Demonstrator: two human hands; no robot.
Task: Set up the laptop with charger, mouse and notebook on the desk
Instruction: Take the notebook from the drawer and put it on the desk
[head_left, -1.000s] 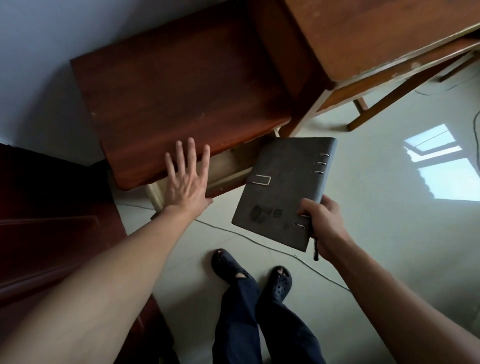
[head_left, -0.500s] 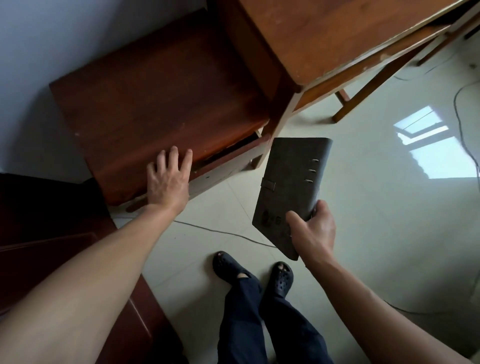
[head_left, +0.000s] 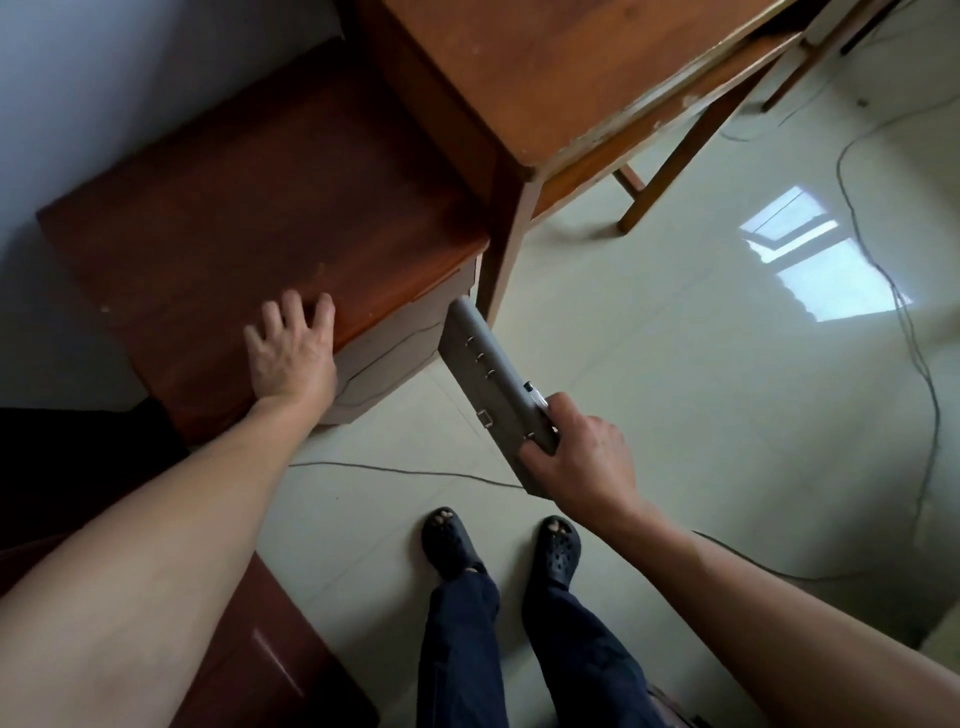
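A notebook with a grey, matt cover that looks like soft imitation leather, set with small shiny metal rings and a metal clasp. A low cabinet of dark reddish wood, smooth with a dull satin sheen, its front panel paler and unpolished. A counter of lighter brown wood, its edge worn and chipped to pale bare patches. The floor is pale glossy tile, mirror-smooth, throwing back bright light. Black clogs of matt moulded plastic or rubber, pierced with holes; dark blue cloth trousers. The wall is matt paint.
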